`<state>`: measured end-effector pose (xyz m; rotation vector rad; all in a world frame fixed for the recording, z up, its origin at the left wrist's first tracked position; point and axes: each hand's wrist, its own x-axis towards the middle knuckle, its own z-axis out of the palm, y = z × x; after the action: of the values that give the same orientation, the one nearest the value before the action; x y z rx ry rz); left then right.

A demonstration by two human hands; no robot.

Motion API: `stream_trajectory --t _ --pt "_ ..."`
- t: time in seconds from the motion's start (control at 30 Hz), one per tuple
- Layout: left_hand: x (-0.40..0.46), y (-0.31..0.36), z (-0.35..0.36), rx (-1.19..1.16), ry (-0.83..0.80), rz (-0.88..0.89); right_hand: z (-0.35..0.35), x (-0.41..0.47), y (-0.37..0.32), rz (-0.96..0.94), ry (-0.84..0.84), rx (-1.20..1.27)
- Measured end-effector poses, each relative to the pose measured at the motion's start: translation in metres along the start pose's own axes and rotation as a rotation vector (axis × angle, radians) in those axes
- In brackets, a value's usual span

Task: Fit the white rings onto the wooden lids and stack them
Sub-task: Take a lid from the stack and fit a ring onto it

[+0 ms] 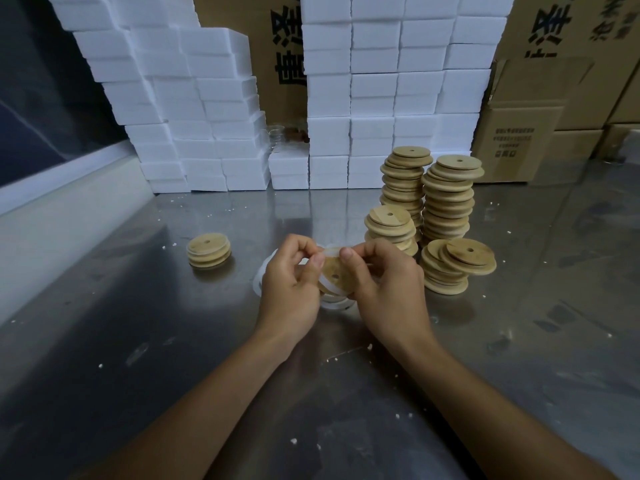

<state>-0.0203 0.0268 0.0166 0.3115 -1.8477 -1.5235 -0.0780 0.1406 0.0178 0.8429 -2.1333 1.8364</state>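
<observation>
Lid (334,276) in work sits tilted between both hands, just above the loose white rings (332,303) on the worktop (173,341). Left hand (289,289) and right hand (384,282) pinch a ring (330,251) over its rim. Left of it, a short finished stack (209,250); right, tall bare-lid stacks (446,199) remain, so most work seems ahead.

- A round wooden lid (334,271) with a small centre hole is held tilted above the table, a white ring (331,252) half stretched over its top edge.
- Loose white rings (266,271) lie just beneath it.
- Three ringed lids (209,250) form a short stack to the left.
- Bare lids (446,199) stand in four uneven stacks to the right.
</observation>
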Motion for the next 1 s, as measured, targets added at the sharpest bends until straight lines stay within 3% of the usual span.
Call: stream_trajectory --t 0.27,0.43,0.73,1.0 --pt "0.005 0.002 -0.007 -0.124 -0.006 -0.131 -0.001 0.003 0.005 -0.028 -0.052 0.042" --pt "0.009 0.005 -0.012 -0.261 -0.034 -0.272 -0.003 0.007 0.008 0.069 -0.103 0.141" --pt "0.015 0.008 -0.022 -0.384 -0.108 -0.320 -0.009 0.010 0.002 0.169 -0.149 0.357" --pt "0.016 0.002 -0.021 -0.537 -0.026 -0.437 -0.008 0.011 0.012 0.173 -0.218 0.340"
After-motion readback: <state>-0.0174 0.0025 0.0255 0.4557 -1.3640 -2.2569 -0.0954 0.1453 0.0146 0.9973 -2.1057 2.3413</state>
